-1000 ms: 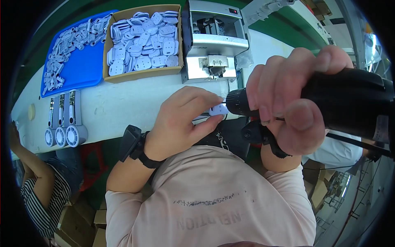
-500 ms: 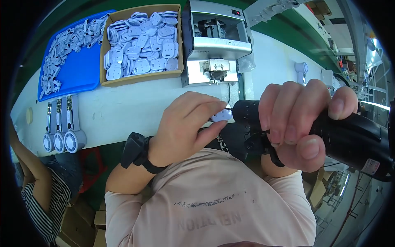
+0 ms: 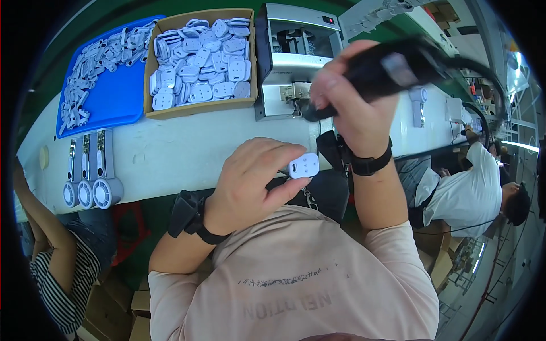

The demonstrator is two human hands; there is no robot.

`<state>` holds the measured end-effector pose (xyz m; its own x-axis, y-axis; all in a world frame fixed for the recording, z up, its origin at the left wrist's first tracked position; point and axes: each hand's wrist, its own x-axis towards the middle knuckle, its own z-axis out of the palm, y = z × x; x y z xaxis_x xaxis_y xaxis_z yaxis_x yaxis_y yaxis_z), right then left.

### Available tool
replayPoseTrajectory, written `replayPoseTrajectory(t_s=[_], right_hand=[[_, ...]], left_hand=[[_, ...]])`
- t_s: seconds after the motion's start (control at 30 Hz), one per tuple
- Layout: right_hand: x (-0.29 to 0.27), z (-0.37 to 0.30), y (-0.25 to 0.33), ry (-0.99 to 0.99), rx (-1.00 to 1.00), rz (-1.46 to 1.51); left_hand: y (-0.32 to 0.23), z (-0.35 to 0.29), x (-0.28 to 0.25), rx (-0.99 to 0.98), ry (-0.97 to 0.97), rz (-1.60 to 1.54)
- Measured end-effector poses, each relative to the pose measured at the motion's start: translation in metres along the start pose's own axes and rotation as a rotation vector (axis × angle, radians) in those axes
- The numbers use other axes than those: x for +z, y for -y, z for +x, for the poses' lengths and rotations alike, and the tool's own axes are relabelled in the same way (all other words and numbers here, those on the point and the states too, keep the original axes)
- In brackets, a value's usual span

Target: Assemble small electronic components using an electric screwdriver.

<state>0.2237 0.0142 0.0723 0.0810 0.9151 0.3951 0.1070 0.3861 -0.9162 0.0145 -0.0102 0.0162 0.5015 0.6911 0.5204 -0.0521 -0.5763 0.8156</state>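
My left hand point(image 3: 254, 173) pinches a small pale plastic housing point(image 3: 305, 165) with several holes in its face and a dark slot at one end. Above and to the right of it, my right hand point(image 3: 351, 94) is wrapped round a black electric screwdriver point(image 3: 392, 65), blurred by motion and trailing a cable. The driver's tip end is by the front of a silver screw feeder point(image 3: 301, 59), apart from the housing; whether it touches the feeder I cannot tell.
An open carton point(image 3: 199, 111) of similar pale housings stands left of the feeder. Beside it is a blue tray point(image 3: 116, 102) of small pale parts. Several pale handheld fans point(image 3: 105, 192) lie at the left table edge. Other people sit to the left and right.
My right hand has drawn the screwdriver off the housing and swung it up and forward to the feeder. My left hand still holds the housing, now more fully exposed.
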Motion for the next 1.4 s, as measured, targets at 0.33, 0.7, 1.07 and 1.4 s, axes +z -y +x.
replayPoseTrajectory(t_s=[0.33, 0.7, 1.07, 1.4], right_hand=[[-0.022, -0.013, 0.091, 0.183, -0.188, 0.336], [-0.008, -0.021, 0.093, 0.310, -0.146, 0.304], [-0.006, -0.018, 0.094, 0.312, -0.094, 0.254], [-0.035, -0.030, 0.088, 0.179, -0.115, 0.395]], left_hand=[[0.003, 0.006, 0.004, 0.036, -0.013, -0.023], [0.004, 0.008, 0.008, 0.050, 0.001, 0.006], [0.002, 0.012, 0.012, 0.010, -0.010, 0.013], [0.003, 0.020, 0.012, -0.029, 0.059, 0.037]])
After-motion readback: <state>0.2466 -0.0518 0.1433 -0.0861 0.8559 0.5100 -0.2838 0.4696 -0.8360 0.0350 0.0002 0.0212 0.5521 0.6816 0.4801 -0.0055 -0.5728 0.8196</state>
